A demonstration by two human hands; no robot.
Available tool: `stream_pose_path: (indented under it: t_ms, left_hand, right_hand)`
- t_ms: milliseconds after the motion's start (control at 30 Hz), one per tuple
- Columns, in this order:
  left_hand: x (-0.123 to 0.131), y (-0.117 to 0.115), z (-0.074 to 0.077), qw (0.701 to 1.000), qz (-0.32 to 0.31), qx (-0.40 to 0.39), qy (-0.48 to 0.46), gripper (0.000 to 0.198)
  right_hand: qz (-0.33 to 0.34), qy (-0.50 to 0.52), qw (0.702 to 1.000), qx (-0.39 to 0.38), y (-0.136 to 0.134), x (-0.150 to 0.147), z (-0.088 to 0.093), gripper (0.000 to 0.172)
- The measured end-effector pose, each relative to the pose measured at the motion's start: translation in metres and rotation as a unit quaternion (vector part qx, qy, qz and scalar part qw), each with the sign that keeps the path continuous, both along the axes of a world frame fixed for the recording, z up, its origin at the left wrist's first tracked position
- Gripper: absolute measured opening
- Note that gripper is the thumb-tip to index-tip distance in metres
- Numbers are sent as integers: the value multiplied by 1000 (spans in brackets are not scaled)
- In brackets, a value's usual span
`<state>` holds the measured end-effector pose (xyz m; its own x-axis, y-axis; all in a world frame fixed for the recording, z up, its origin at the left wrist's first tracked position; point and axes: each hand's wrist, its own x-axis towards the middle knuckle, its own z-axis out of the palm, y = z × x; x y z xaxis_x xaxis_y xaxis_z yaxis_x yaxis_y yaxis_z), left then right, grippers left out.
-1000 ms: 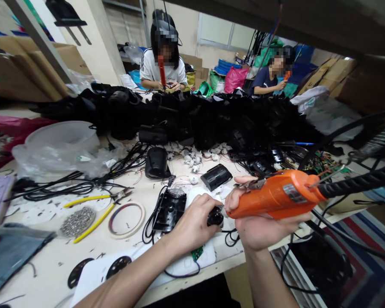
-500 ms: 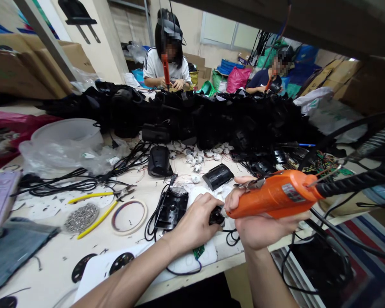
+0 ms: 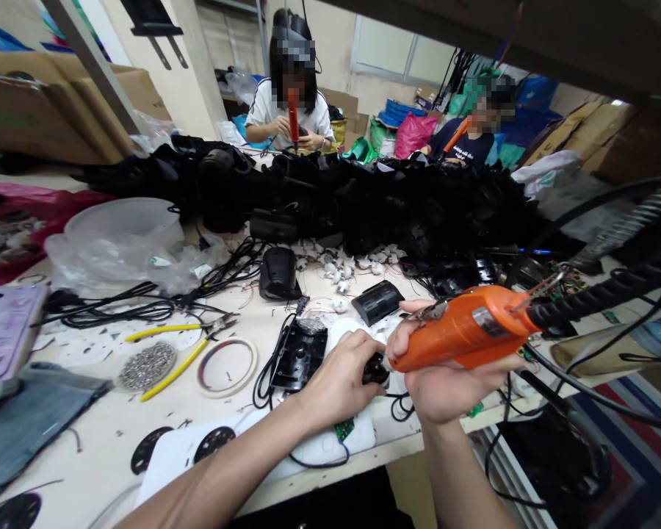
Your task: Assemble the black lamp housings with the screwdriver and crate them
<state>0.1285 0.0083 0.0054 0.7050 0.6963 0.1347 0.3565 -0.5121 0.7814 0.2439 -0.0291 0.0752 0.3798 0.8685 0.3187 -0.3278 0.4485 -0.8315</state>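
- Orange power screwdriver [image 3: 463, 327], right of the frame's centre: gripped in the person's right hand [image 3: 441, 394].
- Small black part [image 3: 375, 369], just below centre: held in the left hand [image 3: 338, 376] (fingers partly hide it).
- Yellow-handled pliers [image 3: 176, 369]: lower left.

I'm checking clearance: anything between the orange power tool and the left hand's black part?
Nothing visible: the orange power tool, gripped in the right hand, has its nose right beside the black part in the left hand. Whether they touch is unclear.
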Motion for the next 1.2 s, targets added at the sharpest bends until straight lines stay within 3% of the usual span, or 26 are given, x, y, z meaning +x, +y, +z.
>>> stream_pose_path:
  t_ms: [300, 467, 567, 1033, 1200]
  left_hand:
    - [1, 0, 0, 1000, 1, 3, 11, 29]
    - [-3, 1, -1, 999, 22, -2, 33, 43]
    - [-4, 3, -4, 997, 29, 1, 66, 42]
    - [-2, 6, -10, 997, 39, 13, 73, 43]
    - [-2, 7, -9, 997, 41, 7, 64, 37]
  right_hand:
    - [18, -55, 998, 1, 2, -1, 3, 68]
    - [7, -65, 998, -3, 4, -5, 4, 67]
    - [10, -72, 997, -11, 4, -5, 4, 66]
    - [19, -41, 999, -6, 2, -1, -1, 67]
    - [61, -34, 998, -9, 2, -1, -2, 68]
